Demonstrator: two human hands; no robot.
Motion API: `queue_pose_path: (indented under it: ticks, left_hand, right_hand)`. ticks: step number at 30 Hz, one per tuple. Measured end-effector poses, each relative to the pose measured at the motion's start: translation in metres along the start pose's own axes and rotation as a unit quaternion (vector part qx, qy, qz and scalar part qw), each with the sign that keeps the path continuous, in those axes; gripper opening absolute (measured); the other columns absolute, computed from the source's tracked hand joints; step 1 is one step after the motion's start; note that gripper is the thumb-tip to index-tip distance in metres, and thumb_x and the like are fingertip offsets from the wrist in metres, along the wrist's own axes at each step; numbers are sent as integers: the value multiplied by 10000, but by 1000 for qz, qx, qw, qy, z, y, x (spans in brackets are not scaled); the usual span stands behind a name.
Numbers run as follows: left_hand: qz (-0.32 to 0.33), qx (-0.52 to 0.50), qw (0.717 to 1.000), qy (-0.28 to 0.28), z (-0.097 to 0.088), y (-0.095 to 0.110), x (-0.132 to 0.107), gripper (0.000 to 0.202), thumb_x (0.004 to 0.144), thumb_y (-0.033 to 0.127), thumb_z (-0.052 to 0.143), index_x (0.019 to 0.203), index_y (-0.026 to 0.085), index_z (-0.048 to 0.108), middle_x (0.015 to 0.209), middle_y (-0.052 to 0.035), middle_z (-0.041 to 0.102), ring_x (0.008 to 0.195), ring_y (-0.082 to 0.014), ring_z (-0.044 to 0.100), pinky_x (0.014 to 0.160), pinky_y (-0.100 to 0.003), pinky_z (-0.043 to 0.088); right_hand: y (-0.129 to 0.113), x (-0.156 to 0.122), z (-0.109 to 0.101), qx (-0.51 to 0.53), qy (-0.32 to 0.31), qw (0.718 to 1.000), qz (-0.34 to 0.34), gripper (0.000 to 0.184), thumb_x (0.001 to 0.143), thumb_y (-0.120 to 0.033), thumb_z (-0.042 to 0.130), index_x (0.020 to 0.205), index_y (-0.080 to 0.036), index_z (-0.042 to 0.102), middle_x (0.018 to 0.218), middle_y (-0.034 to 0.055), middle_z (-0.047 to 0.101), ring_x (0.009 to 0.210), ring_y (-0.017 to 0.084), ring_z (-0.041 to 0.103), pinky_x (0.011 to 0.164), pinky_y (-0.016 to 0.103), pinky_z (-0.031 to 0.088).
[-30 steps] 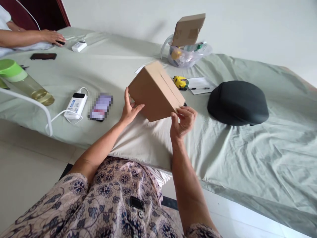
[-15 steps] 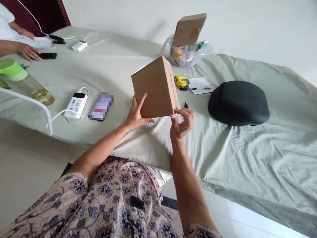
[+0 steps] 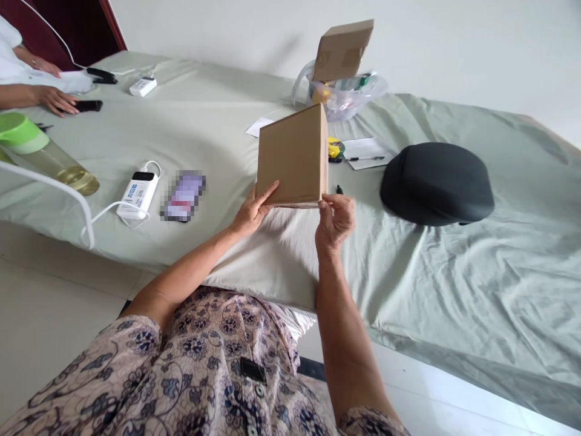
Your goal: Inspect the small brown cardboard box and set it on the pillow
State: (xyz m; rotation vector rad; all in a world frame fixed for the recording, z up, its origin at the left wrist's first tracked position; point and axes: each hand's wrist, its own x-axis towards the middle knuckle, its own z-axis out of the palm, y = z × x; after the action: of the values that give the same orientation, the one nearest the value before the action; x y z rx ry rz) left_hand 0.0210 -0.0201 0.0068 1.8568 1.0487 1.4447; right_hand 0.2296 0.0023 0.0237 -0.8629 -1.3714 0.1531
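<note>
I hold a plain brown cardboard box (image 3: 293, 154) above the cloth-covered table (image 3: 209, 133), one broad face turned toward me. My left hand (image 3: 252, 212) supports its lower left corner, thumb lying on the front face and fingers behind. At the lower right corner my right hand (image 3: 334, 219) pinches the bottom edge with curled fingers. The box hides part of a yellow tape measure (image 3: 334, 148) behind it.
A black cap (image 3: 436, 183) lies to the right, paper with a pen (image 3: 365, 156) beyond. A clear bowl (image 3: 345, 97) holds a cardboard piece. On the left lie a phone (image 3: 184, 195), a white power bank (image 3: 138, 192) and a green-lidded bottle (image 3: 43, 154). Another person's hand (image 3: 57, 100) rests far left.
The box has been turned upright, from a tilted pose to one flat face toward me. Both hands shifted to its bottom corners. The other person's hand drew back along the far table edge.
</note>
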Motion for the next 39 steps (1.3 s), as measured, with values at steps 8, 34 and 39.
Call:
queue_pose_path:
  ticks: [8,34,39]
  left_hand:
    - [-125,-77,987,59,3,-2,0,681,968,677,506,1543,313,485,1599,-67,473,1309,-319,599,982,-440,632]
    - [-203,-274,935,97,0,6,6,880,843,790,613,1554,303,435,1567,-98,508,1271,-350,642,898,-467,662]
    - [-214,-282,929,104,-4,6,8,815,862,779,601,1506,300,465,1446,-110,616,1135,-303,718,912,-456,651]
  right_hand:
    - [16,3,-5,-45,-9,997,63,359,910,-571,648,912,-223,737,889,37,657,873,196,630,759,347,521]
    - [15,-25,23,110,-189,959,180,755,760,-725,750,1315,-272,512,886,-25,616,687,131,632,615,262,536]
    - [13,-31,23,54,-221,961,159,812,749,-672,795,1401,-279,513,1003,2,613,686,119,632,578,250,530]
